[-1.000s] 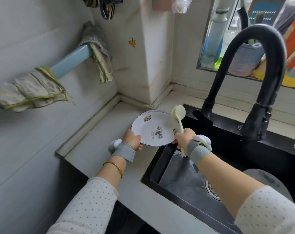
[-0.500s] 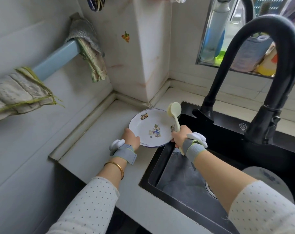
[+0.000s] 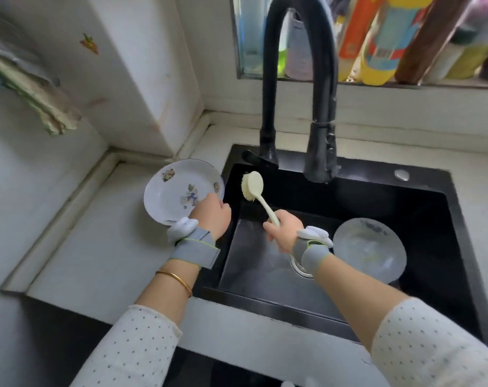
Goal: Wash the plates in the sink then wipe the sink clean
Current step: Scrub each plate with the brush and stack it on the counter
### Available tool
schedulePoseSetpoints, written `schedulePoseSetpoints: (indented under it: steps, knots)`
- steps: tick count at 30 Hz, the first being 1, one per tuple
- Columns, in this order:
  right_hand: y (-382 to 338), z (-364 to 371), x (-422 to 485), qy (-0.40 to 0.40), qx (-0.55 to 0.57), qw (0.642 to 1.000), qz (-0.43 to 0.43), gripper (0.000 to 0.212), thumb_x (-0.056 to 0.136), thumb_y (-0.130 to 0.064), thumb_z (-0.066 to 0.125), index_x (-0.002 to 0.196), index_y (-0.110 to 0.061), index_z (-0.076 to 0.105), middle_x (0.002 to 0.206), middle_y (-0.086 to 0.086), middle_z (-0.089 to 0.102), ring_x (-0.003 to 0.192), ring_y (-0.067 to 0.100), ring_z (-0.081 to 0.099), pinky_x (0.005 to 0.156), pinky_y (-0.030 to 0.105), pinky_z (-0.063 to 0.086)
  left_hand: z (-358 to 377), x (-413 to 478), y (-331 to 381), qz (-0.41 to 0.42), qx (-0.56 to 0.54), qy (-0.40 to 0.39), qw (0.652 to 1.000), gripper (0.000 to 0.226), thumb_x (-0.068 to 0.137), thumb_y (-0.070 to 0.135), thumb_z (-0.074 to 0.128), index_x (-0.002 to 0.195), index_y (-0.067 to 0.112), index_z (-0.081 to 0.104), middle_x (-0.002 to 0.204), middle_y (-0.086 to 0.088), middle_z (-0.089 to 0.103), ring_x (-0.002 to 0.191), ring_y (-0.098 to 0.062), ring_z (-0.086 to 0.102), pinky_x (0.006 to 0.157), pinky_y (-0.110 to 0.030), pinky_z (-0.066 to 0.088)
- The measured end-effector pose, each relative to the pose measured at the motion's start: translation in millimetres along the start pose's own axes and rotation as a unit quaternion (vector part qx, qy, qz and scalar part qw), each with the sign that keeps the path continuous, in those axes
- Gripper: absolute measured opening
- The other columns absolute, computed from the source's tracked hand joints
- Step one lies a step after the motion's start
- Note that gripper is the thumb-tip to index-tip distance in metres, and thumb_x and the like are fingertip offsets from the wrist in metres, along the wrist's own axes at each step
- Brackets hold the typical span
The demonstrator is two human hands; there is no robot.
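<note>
My left hand (image 3: 212,213) grips the near rim of a white plate with small cartoon prints (image 3: 178,189), held tilted over the counter at the sink's left edge. My right hand (image 3: 284,229) holds the handle of a pale yellow dish brush (image 3: 254,188), whose bristled head points left, a short gap away from the plate. A second plate (image 3: 369,249) lies inside the black sink (image 3: 421,219) at the right, wet and blurred. The drain (image 3: 300,268) is partly hidden behind my right wrist.
A tall black faucet (image 3: 318,107) arches over the sink's back, spout above the basin. Bottles (image 3: 377,40) crowd the window ledge behind it. A cloth (image 3: 38,99) hangs on the left wall. White counter (image 3: 103,247) lies left of the sink.
The brush has come off the plate and moved right over the basin. My left hand has shifted to the plate's right near rim. The view has swung right, showing the second plate.
</note>
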State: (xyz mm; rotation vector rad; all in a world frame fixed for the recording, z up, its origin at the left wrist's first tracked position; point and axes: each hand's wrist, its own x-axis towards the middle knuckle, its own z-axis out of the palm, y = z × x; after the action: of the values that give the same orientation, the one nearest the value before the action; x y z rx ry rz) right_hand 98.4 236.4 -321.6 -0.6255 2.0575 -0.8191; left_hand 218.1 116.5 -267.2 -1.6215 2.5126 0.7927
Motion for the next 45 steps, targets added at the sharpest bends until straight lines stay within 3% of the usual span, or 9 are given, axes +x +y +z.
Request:
schedulePoseSetpoints:
  steps: [5, 13, 20, 22, 25, 30, 38, 42, 45]
  knots:
    - [117.8, -83.6, -33.6, 0.057, -0.059, 0.991, 0.11, 0.007, 0.088, -0.026, 0.055, 0.084, -0.021, 0.053, 0.079, 0.004, 0.065, 0.071, 0.024, 0.059, 0.067, 0.031, 0.046, 113.4, -24.1, 80.7, 0.052, -0.027, -0.184, 0.981, 0.022, 0.093, 0.013, 0.041, 0.073, 0.012, 0.051, 0.084, -0.017, 0.072, 0.062, -0.027, 0.061, 0.058, -0.029, 0.049]
    - [223.5, -175.9, -44.6, 0.101, -0.099, 0.945, 0.295, 0.025, 0.076, -0.031, 0.054, 0.087, -0.011, 0.064, 0.095, 0.01, 0.069, 0.082, 0.029, 0.065, 0.08, 0.035, 0.053, 272.5, -16.3, 129.6, -0.046, -0.094, -0.325, 0.94, 0.026, 0.087, 0.008, 0.052, 0.062, 0.001, 0.046, 0.065, -0.024, 0.051, 0.064, -0.036, 0.056, 0.075, -0.039, 0.053]
    - [220.8, -210.1, -60.4, 0.088, -0.062, 0.965, 0.239, 0.017, 0.09, -0.026, 0.05, 0.093, -0.01, 0.056, 0.086, 0.015, 0.071, 0.055, 0.027, 0.057, 0.062, 0.036, 0.056, 334.8, 10.7, 157.1, -0.117, -0.107, -0.298, 0.941, 0.023, 0.095, 0.011, 0.047, 0.072, 0.01, 0.047, 0.065, 0.0, 0.043, 0.073, -0.021, 0.052, 0.091, -0.039, 0.051]
    - [218.0, -216.2, -62.0, 0.084, -0.044, 0.968, 0.231, 0.013, 0.091, -0.023, 0.051, 0.093, -0.011, 0.054, 0.087, 0.014, 0.069, 0.049, 0.021, 0.052, 0.051, 0.028, 0.049, 339.7, 10.1, 163.6, -0.166, -0.167, -0.313, 0.92, 0.005, 0.097, 0.011, 0.045, 0.101, 0.01, 0.048, 0.07, -0.004, 0.045, 0.065, -0.021, 0.049, 0.073, -0.036, 0.052]
    - [215.7, -223.0, -64.3, 0.095, -0.003, 0.971, 0.219, 0.009, 0.093, -0.017, 0.051, 0.098, -0.009, 0.053, 0.084, 0.012, 0.064, 0.044, 0.013, 0.045, 0.041, 0.022, 0.037, 348.4, 12.3, 165.4, -0.231, -0.216, -0.297, 0.901, 0.024, 0.095, 0.014, 0.053, 0.113, -0.001, 0.048, 0.088, -0.018, 0.056, 0.062, -0.025, 0.051, 0.061, -0.032, 0.048]
    - [217.5, -222.1, -66.9, 0.121, 0.031, 0.967, 0.221, 0.015, 0.093, -0.015, 0.051, 0.106, -0.009, 0.055, 0.084, 0.012, 0.065, 0.046, 0.011, 0.045, 0.039, 0.02, 0.035, 365.1, 29.3, 160.0, -0.159, -0.081, -0.296, 0.938, 0.04, 0.091, 0.014, 0.056, 0.127, -0.004, 0.054, 0.119, -0.022, 0.063, 0.11, -0.036, 0.062, 0.094, -0.04, 0.052]
    - [198.7, -209.8, -55.3, 0.111, 0.009, 0.975, 0.192, 0.011, 0.093, -0.016, 0.051, 0.1, -0.009, 0.056, 0.08, 0.011, 0.065, 0.048, 0.012, 0.047, 0.04, 0.02, 0.037, 310.1, 18.8, 171.5, -0.168, -0.317, -0.289, 0.887, 0.015, 0.09, 0.001, 0.043, 0.105, 0.002, 0.044, 0.113, -0.021, 0.053, 0.095, -0.042, 0.06, 0.067, -0.048, 0.055]
    - [189.9, -195.4, -53.2, 0.085, -0.016, 0.976, 0.202, 0.015, 0.093, -0.014, 0.052, 0.106, -0.007, 0.055, 0.085, 0.011, 0.064, 0.054, 0.012, 0.052, 0.038, 0.018, 0.038, 267.9, 8.5, 155.1, -0.113, -0.276, -0.226, 0.927, 0.017, 0.087, 0.007, 0.049, 0.098, 0.006, 0.037, 0.089, -0.014, 0.05, 0.09, -0.039, 0.059, 0.078, -0.055, 0.055]
    - [179.0, -174.7, -47.1, 0.051, -0.043, 0.975, 0.214, 0.016, 0.092, -0.016, 0.053, 0.104, -0.006, 0.056, 0.09, 0.016, 0.069, 0.064, 0.022, 0.059, 0.049, 0.026, 0.049, 226.6, -4.8, 131.4, -0.073, -0.171, -0.165, 0.969, 0.029, 0.089, 0.012, 0.05, 0.111, 0.009, 0.032, 0.089, -0.007, 0.051, 0.088, -0.032, 0.057, 0.082, -0.039, 0.051]
